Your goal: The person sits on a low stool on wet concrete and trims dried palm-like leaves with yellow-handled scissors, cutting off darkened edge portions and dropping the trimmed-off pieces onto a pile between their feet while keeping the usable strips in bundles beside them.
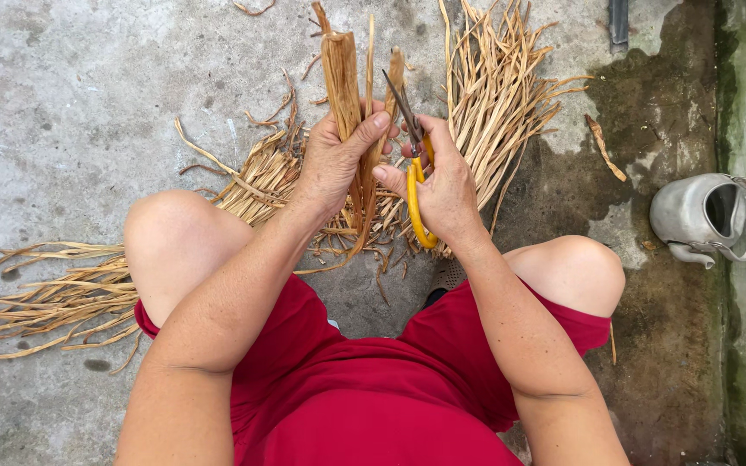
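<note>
Left hand (331, 164) is gripping a bundle of dry tan plant stalks (343, 82) (lower ends hidden), right hand (442, 185) is clutching yellow-handled metal scissors (414, 185), blades barely showing.

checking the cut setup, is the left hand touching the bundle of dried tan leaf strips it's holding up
Touching. The head view shows the left hand wrapped around the bundle of dried tan leaf strips, thumb pressed across its front, with no gap.
</note>
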Motion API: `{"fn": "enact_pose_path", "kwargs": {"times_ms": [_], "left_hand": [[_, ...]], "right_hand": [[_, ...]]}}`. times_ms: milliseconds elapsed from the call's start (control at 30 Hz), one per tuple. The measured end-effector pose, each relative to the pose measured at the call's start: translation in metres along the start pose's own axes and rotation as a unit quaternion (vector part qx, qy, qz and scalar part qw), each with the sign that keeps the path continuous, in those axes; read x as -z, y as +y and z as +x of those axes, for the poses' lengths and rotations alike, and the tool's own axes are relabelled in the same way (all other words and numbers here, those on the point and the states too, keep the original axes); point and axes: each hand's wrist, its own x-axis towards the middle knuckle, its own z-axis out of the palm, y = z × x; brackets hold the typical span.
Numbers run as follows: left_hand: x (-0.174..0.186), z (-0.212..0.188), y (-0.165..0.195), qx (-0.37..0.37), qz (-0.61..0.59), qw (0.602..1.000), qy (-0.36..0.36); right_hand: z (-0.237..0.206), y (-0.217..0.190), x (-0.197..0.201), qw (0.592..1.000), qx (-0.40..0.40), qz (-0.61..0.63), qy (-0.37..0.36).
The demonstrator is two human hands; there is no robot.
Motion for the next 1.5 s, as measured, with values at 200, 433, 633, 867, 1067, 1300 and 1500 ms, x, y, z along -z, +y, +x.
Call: {"fn": "enact_pose_path", "kwargs": {"times_ms": [200, 433, 633, 867, 1067, 1300, 1500], "left_hand": [[-0.003, -0.002, 0.0, -0.006, -0.007, 1.0, -0.004], [-0.004, -0.002, 0.001, -0.002, -0.032, 0.999, -0.014], [-0.005, -0.002, -0.002, 0.002, -0.019, 1.0, -0.007], [-0.006, -0.004, -0.004, 0.001, 0.156, 0.988, -0.003], [-0.02, -0.017, -0.014, -0.048, 0.369, 0.928, -0.014], [-0.018, -0.013, -0.009, -0.027, 0.25, 0.958, -0.136], [-0.009, -0.007, -0.006, 0.015, 0.158, 0.987, -0.038]], "right_hand": [[0.001, -0.007, -0.001, 0.992, -0.028, -0.117, 0.035], [0.002, 0.0, -0.012, 0.997, 0.032, 0.04, 0.054], [0.007, 0.0, -0.009, 0.982, -0.11, 0.154, 0.03], [0.012, 0.005, -0.008, 0.977, 0.043, 0.195, 0.077], [0.01, 0.012, -0.003, 0.954, 0.044, 0.284, 0.082], [0.016, 0.023, 0.011, 0.94, -0.012, 0.324, 0.109], [0.018, 0.023, 0.019, 0.941, -0.008, 0.323, 0.104]]}}
